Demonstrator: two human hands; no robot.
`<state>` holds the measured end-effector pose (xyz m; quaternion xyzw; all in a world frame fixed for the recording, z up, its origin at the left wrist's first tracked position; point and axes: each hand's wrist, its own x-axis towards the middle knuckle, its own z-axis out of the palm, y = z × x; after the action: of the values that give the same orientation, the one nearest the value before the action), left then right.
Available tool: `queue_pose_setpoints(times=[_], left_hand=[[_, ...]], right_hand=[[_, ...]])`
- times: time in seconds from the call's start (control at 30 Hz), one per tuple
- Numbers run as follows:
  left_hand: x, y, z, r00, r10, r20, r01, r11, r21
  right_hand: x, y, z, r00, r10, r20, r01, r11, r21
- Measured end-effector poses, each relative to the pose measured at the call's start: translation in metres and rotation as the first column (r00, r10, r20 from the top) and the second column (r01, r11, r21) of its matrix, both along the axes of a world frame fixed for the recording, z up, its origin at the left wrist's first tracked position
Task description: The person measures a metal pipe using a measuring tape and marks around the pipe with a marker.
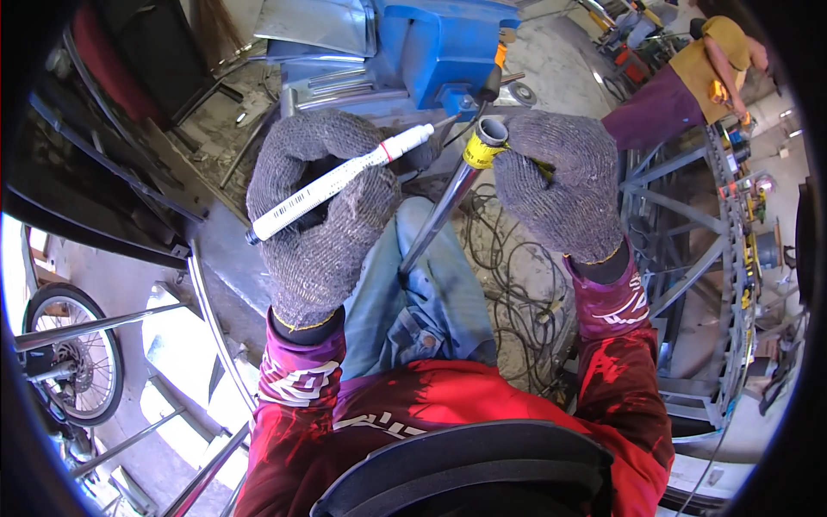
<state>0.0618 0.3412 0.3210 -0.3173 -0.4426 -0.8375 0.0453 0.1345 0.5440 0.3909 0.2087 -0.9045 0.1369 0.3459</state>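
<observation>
My left hand (323, 202), in a grey knit glove, is closed around a white marker pen (345, 181) with a red ring. The pen slants up toward the top of a shiny metal tube (444, 211). That tube stands tilted between my knees, its open round end facing up. A yellow strip of measuring tape (482, 153) with black marks wraps around the tube just below its rim. On the tube's right, my right hand (560, 181), gloved the same way, has its fingers closed on the tape, whose end between them is partly hidden.
A blue bench vise (439, 47) stands ahead, with metal tubes and sheet pieces to its left. Black cables (517, 276) coil on the floor. A grey steel truss frame (689, 224) runs along the right, where another person (689, 82) bends over. A wheel (76, 353) is at lower left.
</observation>
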Motion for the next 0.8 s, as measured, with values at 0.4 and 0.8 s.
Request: queue_pose_setpoints(times=[0.4, 0.8], left_hand=[[0.018, 0.020, -0.014, 0.924, -0.173, 0.342, 0.130, 0.981, 0.146], [0.029, 0.027, 0.001, 0.968, -0.107, 0.228, 0.087, 0.991, 0.097]], right_hand=[[0.020, 0.025, -0.011, 0.993, 0.112, 0.037, -0.113, 0.994, 0.009], [0.015, 0.025, -0.014, 0.989, 0.102, -0.102, -0.097, 0.994, 0.050]])
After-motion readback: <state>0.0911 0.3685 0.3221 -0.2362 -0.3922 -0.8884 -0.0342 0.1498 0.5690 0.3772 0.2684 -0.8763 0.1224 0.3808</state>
